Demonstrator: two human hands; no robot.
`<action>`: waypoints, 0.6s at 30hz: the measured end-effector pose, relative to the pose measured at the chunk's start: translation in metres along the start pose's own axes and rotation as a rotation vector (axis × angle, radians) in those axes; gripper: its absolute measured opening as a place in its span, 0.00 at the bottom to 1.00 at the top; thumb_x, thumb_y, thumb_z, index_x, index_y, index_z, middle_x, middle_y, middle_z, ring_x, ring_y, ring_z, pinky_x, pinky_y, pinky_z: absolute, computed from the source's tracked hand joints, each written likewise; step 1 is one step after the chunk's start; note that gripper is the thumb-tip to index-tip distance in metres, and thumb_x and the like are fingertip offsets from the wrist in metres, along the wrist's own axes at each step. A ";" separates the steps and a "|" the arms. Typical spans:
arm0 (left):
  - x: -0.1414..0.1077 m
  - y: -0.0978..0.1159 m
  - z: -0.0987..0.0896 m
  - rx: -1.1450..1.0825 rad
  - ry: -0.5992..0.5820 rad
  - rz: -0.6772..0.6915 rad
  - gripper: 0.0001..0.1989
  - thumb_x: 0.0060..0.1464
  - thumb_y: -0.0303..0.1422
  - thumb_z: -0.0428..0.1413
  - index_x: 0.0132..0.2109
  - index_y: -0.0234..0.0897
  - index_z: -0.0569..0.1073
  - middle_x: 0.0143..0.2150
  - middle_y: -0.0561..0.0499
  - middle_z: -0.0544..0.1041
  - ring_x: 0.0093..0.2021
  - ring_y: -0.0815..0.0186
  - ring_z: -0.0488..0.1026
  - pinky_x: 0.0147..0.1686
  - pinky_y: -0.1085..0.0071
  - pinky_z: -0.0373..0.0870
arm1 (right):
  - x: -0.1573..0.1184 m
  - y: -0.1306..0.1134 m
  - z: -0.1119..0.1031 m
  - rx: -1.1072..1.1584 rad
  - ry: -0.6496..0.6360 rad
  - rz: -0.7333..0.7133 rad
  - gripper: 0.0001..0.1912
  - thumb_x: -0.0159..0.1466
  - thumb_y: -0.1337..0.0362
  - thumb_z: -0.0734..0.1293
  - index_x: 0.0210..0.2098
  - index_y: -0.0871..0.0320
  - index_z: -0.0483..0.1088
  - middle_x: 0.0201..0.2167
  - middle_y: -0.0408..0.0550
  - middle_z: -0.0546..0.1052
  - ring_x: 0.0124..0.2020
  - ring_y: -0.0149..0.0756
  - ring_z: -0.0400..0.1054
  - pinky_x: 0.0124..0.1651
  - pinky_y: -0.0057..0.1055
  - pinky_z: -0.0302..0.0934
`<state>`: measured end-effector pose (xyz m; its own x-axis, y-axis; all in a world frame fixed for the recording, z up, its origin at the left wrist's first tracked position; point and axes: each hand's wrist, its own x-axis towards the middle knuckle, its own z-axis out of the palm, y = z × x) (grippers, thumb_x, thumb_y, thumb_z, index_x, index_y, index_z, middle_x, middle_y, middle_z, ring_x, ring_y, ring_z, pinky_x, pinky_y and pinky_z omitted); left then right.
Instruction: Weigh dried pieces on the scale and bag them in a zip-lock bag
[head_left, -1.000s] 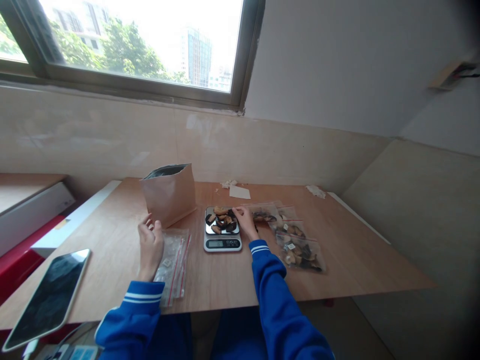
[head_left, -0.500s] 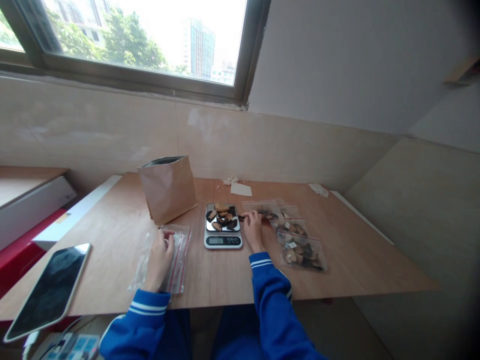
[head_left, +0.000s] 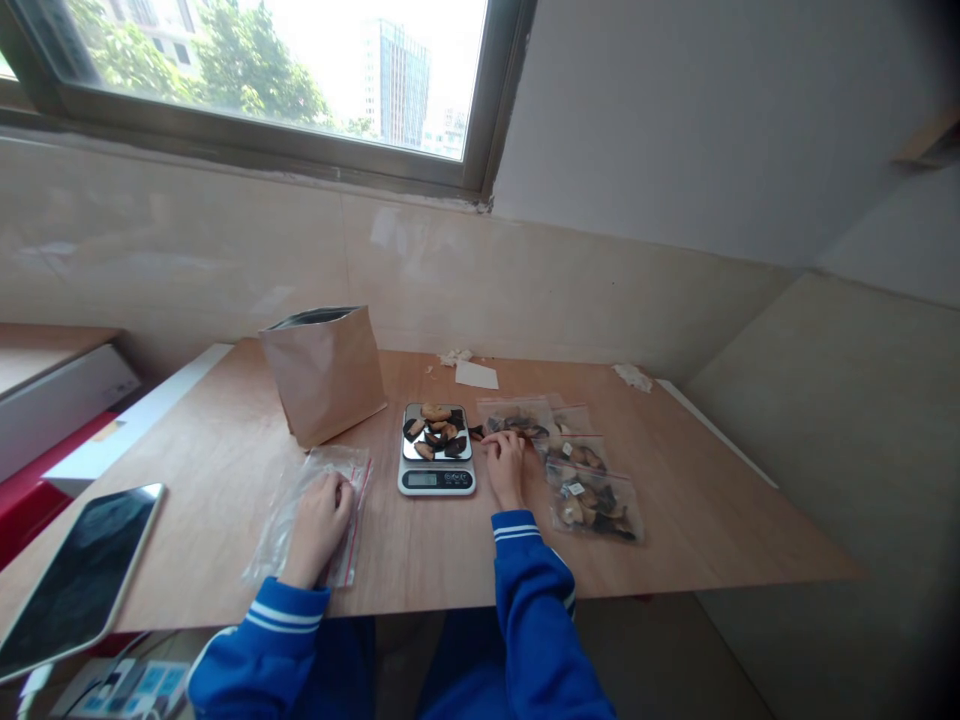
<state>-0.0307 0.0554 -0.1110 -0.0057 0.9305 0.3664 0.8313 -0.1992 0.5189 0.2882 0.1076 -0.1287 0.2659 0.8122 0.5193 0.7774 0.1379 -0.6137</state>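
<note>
Brown pieces (head_left: 435, 411) load the scale (head_left: 437, 491), apparently mid-weighing; left grip (head_left: 321, 520) curled, right grip (head_left: 506, 470) half-closed, holds unclear; adjustment needs pinching.

Four filled clear bags (head_left: 600, 510), one scale (head_left: 437, 480), one brown pouch (head_left: 326, 375), one phone (head_left: 82, 575), two hands (head_left: 505, 470).

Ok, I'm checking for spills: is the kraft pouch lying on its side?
No, the kraft pouch stands upright on the table, its open top facing up, left of the digital scale.
</note>
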 end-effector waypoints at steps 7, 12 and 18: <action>-0.002 -0.009 0.007 0.087 -0.048 0.059 0.16 0.62 0.38 0.40 0.28 0.40 0.63 0.28 0.48 0.68 0.31 0.60 0.68 0.34 0.64 0.62 | -0.005 0.001 -0.001 -0.006 0.017 0.004 0.14 0.62 0.73 0.55 0.29 0.56 0.71 0.35 0.51 0.71 0.40 0.43 0.60 0.49 0.40 0.54; -0.003 -0.012 0.009 0.120 -0.071 0.070 0.16 0.63 0.38 0.39 0.30 0.40 0.64 0.30 0.48 0.68 0.33 0.60 0.68 0.35 0.64 0.62 | -0.006 0.000 -0.002 0.006 0.019 0.003 0.14 0.61 0.73 0.55 0.29 0.57 0.71 0.34 0.51 0.70 0.39 0.42 0.60 0.47 0.38 0.54; -0.003 -0.009 0.006 0.126 -0.087 0.064 0.16 0.63 0.38 0.39 0.30 0.39 0.64 0.30 0.48 0.69 0.34 0.60 0.69 0.36 0.65 0.62 | -0.006 -0.002 -0.002 0.022 0.038 0.012 0.14 0.61 0.73 0.55 0.29 0.56 0.71 0.34 0.50 0.70 0.39 0.42 0.61 0.47 0.38 0.54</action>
<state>-0.0350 0.0560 -0.1210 0.0929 0.9413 0.3245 0.8915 -0.2237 0.3939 0.2864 0.1011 -0.1295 0.2969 0.7921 0.5333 0.7612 0.1409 -0.6330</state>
